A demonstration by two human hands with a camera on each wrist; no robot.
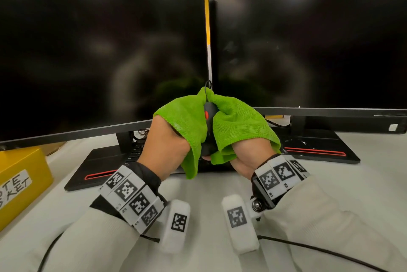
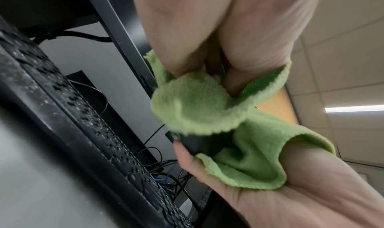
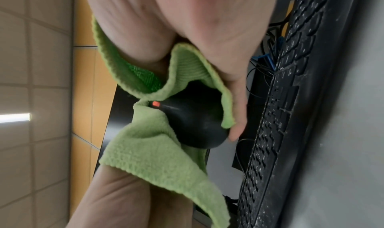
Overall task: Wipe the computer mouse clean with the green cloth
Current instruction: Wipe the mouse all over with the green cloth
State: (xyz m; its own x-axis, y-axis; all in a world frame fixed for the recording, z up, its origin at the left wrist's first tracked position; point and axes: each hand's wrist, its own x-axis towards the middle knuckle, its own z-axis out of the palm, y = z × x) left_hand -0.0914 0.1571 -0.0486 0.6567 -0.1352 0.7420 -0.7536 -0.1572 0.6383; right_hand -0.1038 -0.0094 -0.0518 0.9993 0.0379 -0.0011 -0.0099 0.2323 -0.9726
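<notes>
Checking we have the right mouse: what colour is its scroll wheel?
Red-orange, on the black mouse wrapped in the green cloth. Clearest in the right wrist view.

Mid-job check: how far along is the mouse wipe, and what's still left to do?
Done: the mouse is lifted off the desk and wrapped in the green cloth. In hand: the left hand and right hand both grip cloth around it, so wiping looks underway. Left: the top strip with the red wheel and the rear end lie uncovered; how clean they are can't be told. The mouse is not yet set back down.
</notes>
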